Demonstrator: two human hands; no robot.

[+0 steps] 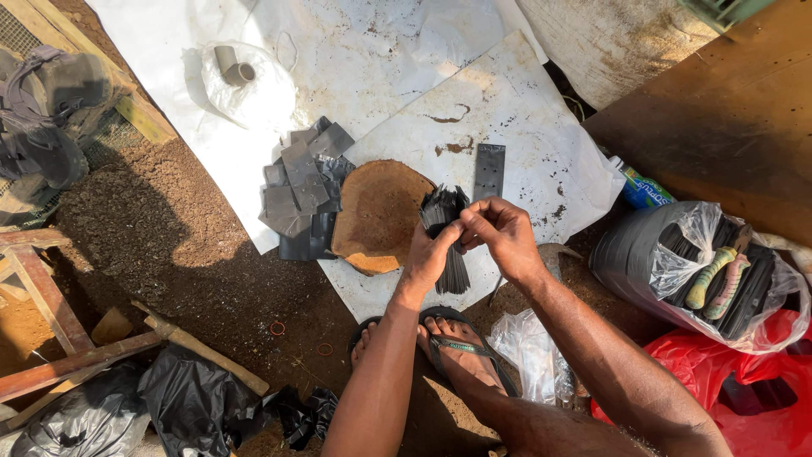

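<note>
The left hand (425, 258) was clamped around a bundle of black plastic strips (447, 233), held upright just below the centre of the view. The right hand (501, 233) met the bundle from the 3 o'clock side, its fingertips (468, 222) pinched together on the top of the strips. Both hands were touching the bundle and each other.

Immediately at 9 o'clock from the bundle lay a round wooden slab (378, 213), resting on a white sheet (516, 118) spread over the soil. A single flat black strip (489, 170) lay on that sheet at 12 o'clock from the hands. A loose pile of dark flat plastic pieces (300, 190) lay at 9 o'clock from the slab, touching its edge.

At 3 o'clock, well apart from the hands, a clear plastic bag (702, 271) held further black material and two striped handles. A red bag (761, 389) lay beside it at 5 o'clock. A short grey pipe section (233, 66) lay at 11 o'clock inside a clear bag. The person's sandalled foot (461, 347) rested on the ground at 6 o'clock from the hands.
</note>
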